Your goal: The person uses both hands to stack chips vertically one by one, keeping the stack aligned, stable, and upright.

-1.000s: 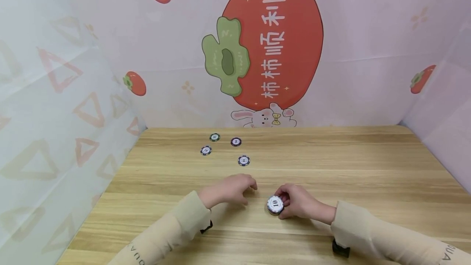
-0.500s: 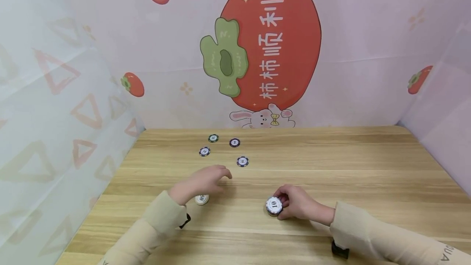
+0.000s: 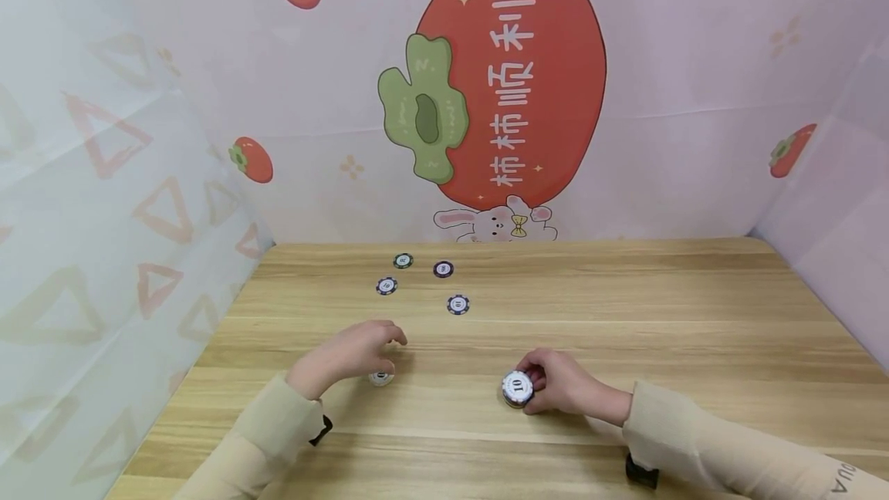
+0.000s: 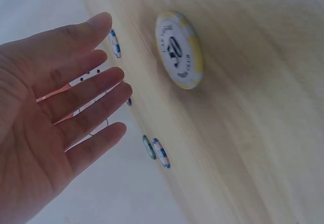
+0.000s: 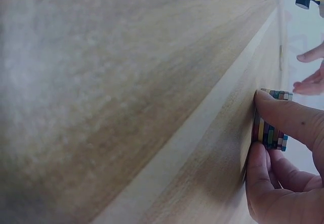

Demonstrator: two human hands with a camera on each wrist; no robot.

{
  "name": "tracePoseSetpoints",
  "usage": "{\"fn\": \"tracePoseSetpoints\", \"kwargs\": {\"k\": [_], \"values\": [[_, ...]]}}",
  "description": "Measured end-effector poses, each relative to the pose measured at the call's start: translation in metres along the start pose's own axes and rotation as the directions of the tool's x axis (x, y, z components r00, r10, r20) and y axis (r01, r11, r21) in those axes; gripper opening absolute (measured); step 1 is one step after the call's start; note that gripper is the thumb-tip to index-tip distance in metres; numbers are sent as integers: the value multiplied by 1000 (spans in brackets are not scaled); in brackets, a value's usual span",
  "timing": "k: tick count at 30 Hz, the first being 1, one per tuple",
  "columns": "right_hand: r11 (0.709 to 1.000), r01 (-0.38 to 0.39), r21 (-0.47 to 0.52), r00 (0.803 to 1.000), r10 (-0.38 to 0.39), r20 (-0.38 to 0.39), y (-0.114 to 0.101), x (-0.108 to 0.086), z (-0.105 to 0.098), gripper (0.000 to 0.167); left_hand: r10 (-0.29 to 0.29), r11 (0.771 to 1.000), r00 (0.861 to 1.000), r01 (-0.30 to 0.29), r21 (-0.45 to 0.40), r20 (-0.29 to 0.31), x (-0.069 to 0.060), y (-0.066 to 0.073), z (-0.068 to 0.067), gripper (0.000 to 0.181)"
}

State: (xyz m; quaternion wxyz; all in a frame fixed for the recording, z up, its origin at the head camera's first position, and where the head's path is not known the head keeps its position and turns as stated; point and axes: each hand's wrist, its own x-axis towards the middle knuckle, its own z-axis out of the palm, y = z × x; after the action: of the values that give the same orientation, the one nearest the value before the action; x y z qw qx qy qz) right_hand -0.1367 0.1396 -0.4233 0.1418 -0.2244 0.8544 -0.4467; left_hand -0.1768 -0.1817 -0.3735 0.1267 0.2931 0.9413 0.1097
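A stack of several poker chips point(image 3: 517, 389), its top one white and marked 10, stands on the table, and my right hand point(image 3: 569, 388) grips its right side. In the right wrist view the thumb and fingers of that hand point(image 5: 291, 158) pinch the layered, multicoloured stack point(image 5: 272, 125). My left hand point(image 3: 347, 357) hovers above a pale chip point(image 3: 380, 380), partly covering it. The left wrist view shows this chip point(image 4: 179, 50) as yellow-edged and marked 50, apart from the spread fingers of the empty left hand point(image 4: 66, 102).
Farther back on the wooden table point(image 3: 625, 292) lie a green chip point(image 3: 403, 261), a purple chip point(image 3: 443, 269) and two blue-edged chips point(image 3: 387, 285), point(image 3: 458, 304). A patterned cloth wall point(image 3: 667, 176) rises behind the table's far edge.
My left hand has moved left, away from the stack, and is now over the pale chip, which its arm hid at first. The right hand keeps its grip on the stack.
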Motion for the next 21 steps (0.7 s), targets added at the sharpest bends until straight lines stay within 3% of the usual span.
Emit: {"fn": "tracePoseSetpoints", "kwargs": {"k": [9,21], "values": [[1000,2,26,1000,-3,9,0,0,0,43,-56,998,998,56,10,-4,-8,-5,9,32],[1000,-3,-11,1000,3,-10,1,1,2,43,-46,998,999,47,48,-27,-12,-8,18,27]]}}
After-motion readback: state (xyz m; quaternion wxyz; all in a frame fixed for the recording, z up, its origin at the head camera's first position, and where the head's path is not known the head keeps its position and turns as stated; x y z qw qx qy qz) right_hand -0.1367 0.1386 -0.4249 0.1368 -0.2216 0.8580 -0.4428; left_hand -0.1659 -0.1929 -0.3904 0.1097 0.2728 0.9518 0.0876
